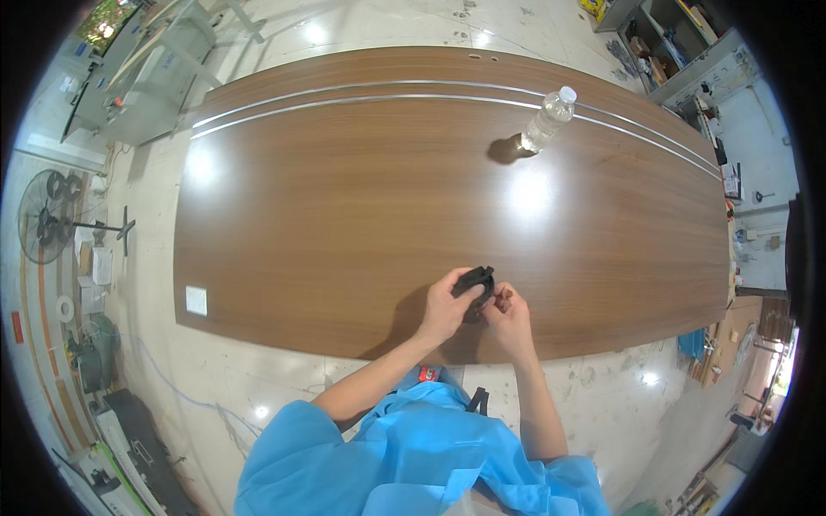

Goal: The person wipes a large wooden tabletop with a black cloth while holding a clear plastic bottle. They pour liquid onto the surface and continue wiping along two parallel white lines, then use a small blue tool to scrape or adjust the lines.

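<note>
Above the near edge of a brown wood-grain table (344,215), both hands are together at a small black object (474,279). It has a curved, ring-like outline, and its exact kind cannot be made out. My left hand (443,308) is closed around its left side, thumb across the front. On the other side, my right hand (511,318) has its fingers bent and pinched at the lower right of the object. What lies between those fingertips is too small to tell. Farther off stands a clear plastic bottle (545,122) with a white cap.
A small white square plate (196,301) lies at the table's left near corner. Two silver strips (370,98) run along the far side. A standing fan (52,217) is off to the left, and open shelving (667,43) stands at the far right.
</note>
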A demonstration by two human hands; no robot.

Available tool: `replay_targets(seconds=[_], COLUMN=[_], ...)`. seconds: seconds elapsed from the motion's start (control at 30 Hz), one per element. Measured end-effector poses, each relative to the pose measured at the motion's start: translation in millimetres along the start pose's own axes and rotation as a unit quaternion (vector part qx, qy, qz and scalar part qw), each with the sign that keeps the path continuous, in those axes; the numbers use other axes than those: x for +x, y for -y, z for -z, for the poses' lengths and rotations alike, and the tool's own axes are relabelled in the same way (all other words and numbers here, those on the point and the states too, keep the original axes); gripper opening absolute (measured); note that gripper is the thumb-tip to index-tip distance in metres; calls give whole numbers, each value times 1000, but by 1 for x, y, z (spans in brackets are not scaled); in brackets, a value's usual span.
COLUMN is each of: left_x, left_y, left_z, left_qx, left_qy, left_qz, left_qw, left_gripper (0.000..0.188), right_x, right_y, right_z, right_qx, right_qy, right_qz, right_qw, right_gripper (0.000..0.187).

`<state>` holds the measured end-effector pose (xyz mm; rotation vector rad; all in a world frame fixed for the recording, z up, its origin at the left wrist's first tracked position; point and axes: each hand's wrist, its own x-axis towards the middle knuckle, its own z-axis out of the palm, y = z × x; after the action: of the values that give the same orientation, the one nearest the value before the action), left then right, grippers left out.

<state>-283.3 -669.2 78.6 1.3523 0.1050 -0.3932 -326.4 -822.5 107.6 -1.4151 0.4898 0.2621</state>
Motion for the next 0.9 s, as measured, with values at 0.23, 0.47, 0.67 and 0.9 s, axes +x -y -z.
replay_targets(seconds=[0.23, 0.47, 0.67, 0.9], left_x=[-111, -231, -345, -444], left_y=[3, 7, 26, 6], left_z=[136, 242, 369, 604], left_qx=[-70, -41, 45, 96], left_qy=[-193, -193, -209, -304], left_qz=[30, 106, 116, 118], left_qw=[978, 975, 970, 940], left_gripper=[32, 35, 33, 25], right_x=[-87, -108, -75, 14], right_y=[-49, -92, -106, -98], right_z=[-61, -107, -237, -481], right_qx=[141, 61, -11, -281], right_qy=[23, -79, -68, -163], right_qz=[-22, 24, 63, 331], right_qw=[989, 995, 996, 886], right_gripper=[16, 11, 16, 17])
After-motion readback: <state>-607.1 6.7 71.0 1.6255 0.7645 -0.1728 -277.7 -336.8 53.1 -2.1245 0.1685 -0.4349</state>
